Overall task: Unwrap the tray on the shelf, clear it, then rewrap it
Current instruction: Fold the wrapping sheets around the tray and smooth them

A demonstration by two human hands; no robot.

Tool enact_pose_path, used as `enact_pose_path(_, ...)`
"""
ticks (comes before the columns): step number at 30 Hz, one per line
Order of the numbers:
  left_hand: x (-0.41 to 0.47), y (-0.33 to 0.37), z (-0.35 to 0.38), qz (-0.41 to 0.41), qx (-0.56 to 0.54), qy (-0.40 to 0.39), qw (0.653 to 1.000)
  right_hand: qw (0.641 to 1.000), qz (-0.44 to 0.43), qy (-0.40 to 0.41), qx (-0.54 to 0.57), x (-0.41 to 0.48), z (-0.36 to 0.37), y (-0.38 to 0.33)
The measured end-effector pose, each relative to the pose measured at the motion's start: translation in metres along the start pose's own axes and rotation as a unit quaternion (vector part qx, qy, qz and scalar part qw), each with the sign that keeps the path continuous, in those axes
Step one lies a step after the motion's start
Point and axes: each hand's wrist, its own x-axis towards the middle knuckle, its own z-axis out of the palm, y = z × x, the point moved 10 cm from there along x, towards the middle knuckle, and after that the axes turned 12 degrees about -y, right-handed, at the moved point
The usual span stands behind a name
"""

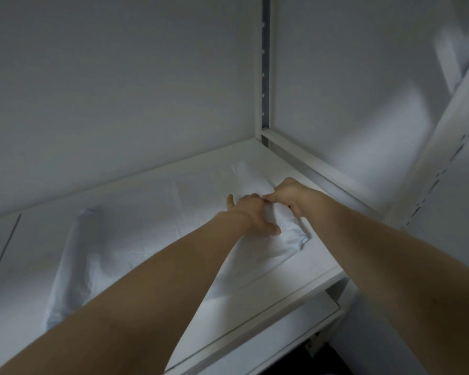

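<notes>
Working at the right end of the wrapped tray (152, 239), which lay flat along the white shelf (321, 253) near the back wall, the person had both hands on the rolled end of the white wrap (291, 235). The right hand (293, 197) pinched a fold between thumb and forefinger. The left hand (251, 213) touched it, with its thumb pressed along the roll, its knuckles bent into the sheet and one finger sticking out straight. The tray itself was hidden under the wrap, so whether it carried anything could not be told.

The sheet looked thin, and a sharp tug at the pinched fold would likely have torn it, leaving too little to rewrap. Pulling up on this end alone, while the opposite roll (73, 255) gripped the far side, could have tilted the tray or dragged it toward the shelf's front edge and spilled whatever lay inside.
</notes>
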Motion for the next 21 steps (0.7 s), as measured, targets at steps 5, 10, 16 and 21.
enact_pose_path(5,0.003,-0.001,0.002,0.010,-0.001,-0.011,1.000,0.999,0.014,-0.029,-0.008,0.008,0.002,0.001)
enact_pose_path(10,0.002,-0.006,-0.010,-0.001,-0.004,-0.002,1.000,0.996,0.001,-0.073,-0.041,0.014,0.002,-0.012)
enact_pose_path(16,0.012,-0.025,-0.024,-0.035,0.007,0.001,0.999,0.987,-0.063,0.022,-0.147,0.036,-0.011,-0.052)
enact_pose_path(21,0.024,-0.031,-0.021,-0.028,-0.010,-0.020,0.999,0.993,-0.039,0.006,-0.109,0.057,0.001,-0.045)
